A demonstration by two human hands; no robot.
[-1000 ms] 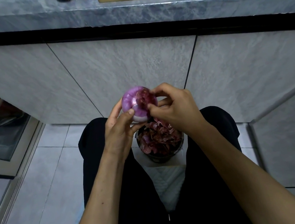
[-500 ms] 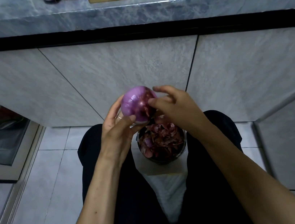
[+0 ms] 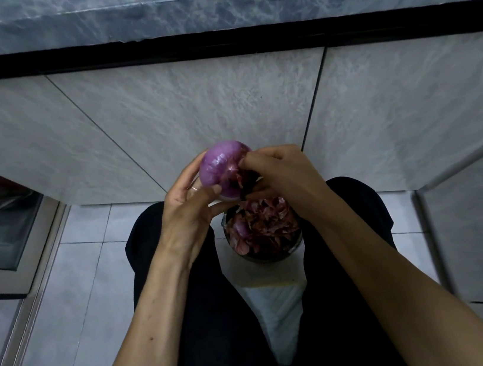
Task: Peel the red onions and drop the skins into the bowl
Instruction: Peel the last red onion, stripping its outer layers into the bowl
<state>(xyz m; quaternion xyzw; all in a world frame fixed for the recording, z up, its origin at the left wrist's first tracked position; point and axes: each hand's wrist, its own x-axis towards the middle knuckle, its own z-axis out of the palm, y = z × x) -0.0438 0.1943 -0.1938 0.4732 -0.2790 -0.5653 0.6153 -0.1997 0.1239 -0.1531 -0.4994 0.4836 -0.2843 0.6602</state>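
You are holding a red onion (image 3: 222, 167) up in front of you, and your left hand (image 3: 189, 208) is wrapped around its left side and bottom, with the thumb pressing on the front to keep it steady. Your right hand (image 3: 282, 174) comes in from the right, and its fingertips (image 3: 246, 161) are curled tight and pinch a dark, papery bit of skin (image 3: 238, 178) that sticks off the onion's right side. So the loose skin is on the side next to your right hand, and that is the hand that should pull. The top and left of the onion look smooth, shiny and purple, so it seems mostly peeled there. The bowl (image 3: 297, 244) sits low down between your knees, right under your hands, and it is already full of red onion skins (image 3: 263, 226). That is handy: I think a pull down and toward you would bring the piece right over the bowl, and then you only need to let go. Keep your left hand firm so the onion does not spin or slip. The skin looks thin and may tear, so pull slow. At the top, the gray stone counter (image 3: 209, 7) runs across.
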